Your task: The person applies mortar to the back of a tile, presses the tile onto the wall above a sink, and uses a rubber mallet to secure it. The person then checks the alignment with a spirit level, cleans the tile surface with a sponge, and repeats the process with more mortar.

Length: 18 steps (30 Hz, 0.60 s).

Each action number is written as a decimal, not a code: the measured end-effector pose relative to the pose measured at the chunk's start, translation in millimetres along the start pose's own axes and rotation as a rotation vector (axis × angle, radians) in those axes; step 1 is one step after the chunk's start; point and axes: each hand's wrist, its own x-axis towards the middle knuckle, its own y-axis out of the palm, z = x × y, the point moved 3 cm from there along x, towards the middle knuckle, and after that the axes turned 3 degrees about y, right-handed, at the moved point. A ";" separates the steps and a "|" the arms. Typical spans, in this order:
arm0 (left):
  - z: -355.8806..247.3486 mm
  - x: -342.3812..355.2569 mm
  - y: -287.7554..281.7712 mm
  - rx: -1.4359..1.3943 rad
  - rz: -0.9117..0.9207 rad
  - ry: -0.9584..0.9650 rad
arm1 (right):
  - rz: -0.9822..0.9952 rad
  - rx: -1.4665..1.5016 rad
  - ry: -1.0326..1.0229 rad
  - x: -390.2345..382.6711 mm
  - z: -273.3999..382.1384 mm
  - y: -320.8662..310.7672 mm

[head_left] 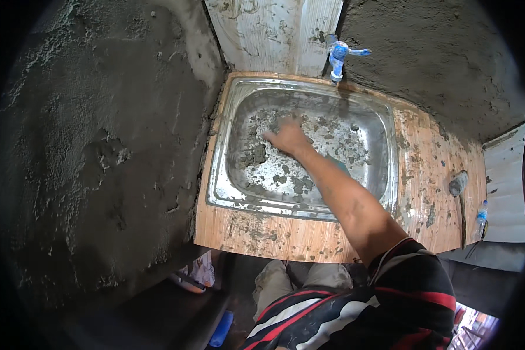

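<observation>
My right hand [288, 137] reaches down into a steel sink basin [214, 181] from the lower right. Its thumb stands apart from the other fingers, whose tips are blurred; nothing shows in its grasp. Grey mortar lumps [255, 154] lie scattered over the basin floor around the hand, with the thickest clump beside the thumb. A small greenish piece [338, 165] shows partly behind my forearm. My left hand is out of view.
Wood-patterned counter [309, 234] surrounds the sink, spattered with mortar. A blue-and-white tap [338, 55] juts out at the back. On the right lie a mallet [458, 184] and a small plastic bottle [482, 213]. Rough grey plaster covers the left wall [111, 134].
</observation>
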 end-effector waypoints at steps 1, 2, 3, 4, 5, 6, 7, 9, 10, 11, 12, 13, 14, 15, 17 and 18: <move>-2.3 2.0 1.4 -0.001 0.006 0.005 | 0.135 0.064 0.008 -3.1 17.2 5.2; -7.0 5.7 1.5 0.001 0.015 0.016 | 0.135 0.061 0.011 -9.2 27.8 12.4; -11.6 9.5 0.5 0.006 0.022 0.029 | 0.119 0.102 -0.077 -19.5 40.3 19.9; -15.9 13.3 -1.1 0.008 0.025 0.042 | 0.104 0.147 -0.169 -28.8 50.6 25.7; -20.7 18.0 -2.3 0.012 0.032 0.056 | 0.101 0.148 -0.169 -35.0 53.7 28.2; -24.4 21.5 -5.5 0.021 0.037 0.071 | 0.125 0.041 -0.264 -42.0 57.3 31.9; -28.6 26.0 -7.2 0.028 0.043 0.084 | 0.149 -0.067 -0.357 -50.8 60.7 36.3; -38.0 36.4 -14.8 0.074 0.065 0.118 | -0.034 -0.095 -0.420 -62.7 50.5 45.1; -42.3 40.8 -17.9 0.084 0.077 0.132 | 0.037 -0.038 -0.463 -64.6 51.8 47.7; -47.8 46.3 -22.0 0.097 0.083 0.148 | 0.106 0.019 -0.504 -66.9 53.4 50.3; -54.3 52.5 -26.7 0.116 0.094 0.164 | 0.127 0.113 -0.468 -68.0 50.9 54.6; -61.1 58.2 -32.5 0.139 0.104 0.182 | 0.115 0.112 -0.448 -62.8 47.2 56.4; -67.9 64.4 -36.2 0.162 0.115 0.195 | 0.175 0.064 -0.419 -55.9 43.3 56.2; -75.9 70.8 -41.0 0.190 0.124 0.211 | 0.233 0.018 -0.387 -51.1 37.3 54.8; -93.3 83.3 -49.7 0.248 0.141 0.235 | 0.149 0.076 -0.234 -45.6 19.7 35.6; -105.3 90.4 -49.9 0.274 0.154 0.252 | 0.178 0.498 0.041 -40.8 4.7 20.4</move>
